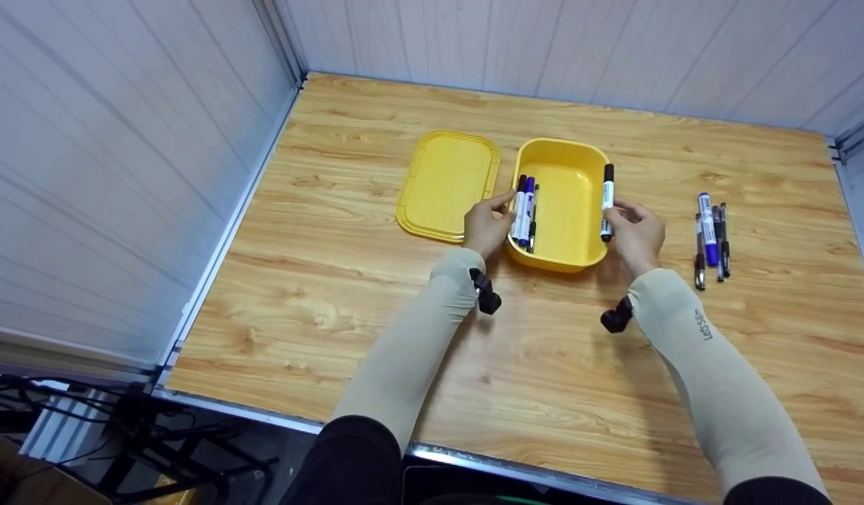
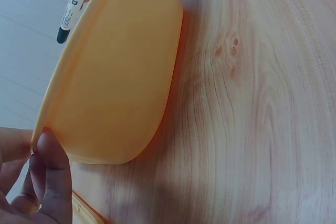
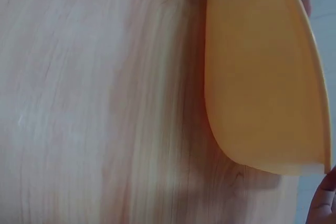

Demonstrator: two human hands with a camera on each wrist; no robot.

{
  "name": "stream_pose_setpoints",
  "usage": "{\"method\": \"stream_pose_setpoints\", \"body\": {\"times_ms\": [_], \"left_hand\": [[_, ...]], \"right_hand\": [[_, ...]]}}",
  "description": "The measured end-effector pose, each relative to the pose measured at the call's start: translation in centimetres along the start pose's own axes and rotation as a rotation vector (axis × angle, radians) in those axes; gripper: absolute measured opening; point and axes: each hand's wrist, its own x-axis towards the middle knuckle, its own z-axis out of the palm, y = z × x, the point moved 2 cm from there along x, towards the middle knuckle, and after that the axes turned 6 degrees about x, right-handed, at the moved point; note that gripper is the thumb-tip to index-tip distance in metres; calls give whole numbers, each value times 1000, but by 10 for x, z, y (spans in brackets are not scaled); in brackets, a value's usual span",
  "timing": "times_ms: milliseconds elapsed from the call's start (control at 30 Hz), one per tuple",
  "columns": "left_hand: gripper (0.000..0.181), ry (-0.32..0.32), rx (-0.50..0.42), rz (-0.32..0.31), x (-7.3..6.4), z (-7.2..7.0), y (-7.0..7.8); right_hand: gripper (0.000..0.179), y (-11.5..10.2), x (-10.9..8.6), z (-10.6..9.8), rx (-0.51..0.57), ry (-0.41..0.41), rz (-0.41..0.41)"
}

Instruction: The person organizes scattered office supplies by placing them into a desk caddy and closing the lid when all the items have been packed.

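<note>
My left hand [image 1: 488,226] pinches the left rim of a yellow plastic box [image 1: 558,265]; the left wrist view shows its thumb and fingers on either side of the rim. In my right hand [image 1: 639,235] is a black-capped white marker [image 1: 607,200], held upright along the box's right rim. Inside the box, against the left wall, lie a dark-capped marker [image 1: 520,210], a purple-capped marker [image 1: 529,210] and a slim black pen [image 1: 534,228]. In the right wrist view the box wall [image 3: 262,77] hides the marker.
A yellow lid [image 1: 449,186] lies flat just left of the box. To the right, a blue-purple marker [image 1: 707,228] lies beside several slim pens [image 1: 700,259] on the wooden table [image 1: 299,301]. Pale panels [image 1: 544,49] border the table at the back and left.
</note>
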Motion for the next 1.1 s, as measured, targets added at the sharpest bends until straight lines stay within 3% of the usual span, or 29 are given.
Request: {"method": "stream_pose_setpoints", "body": {"times_ms": [133,333,500,800,1100], "left_hand": [[39,-1,18,3,0,0,0],[40,-6,-1,-7,1,0,-1],[41,-16,-6,-19,1,1,0],[41,-20,12,-22,0,1,1],[39,6,-11,-1,0,1,0]], "right_hand": [[30,0,-1,5,-155,21,-107],[32,-1,-6,17,-194,12,-235],[32,-2,-7,25,-253,10,-286],[33,0,-12,37,-268,-41,-292],[31,1,-14,51,-253,-25,-272]]}}
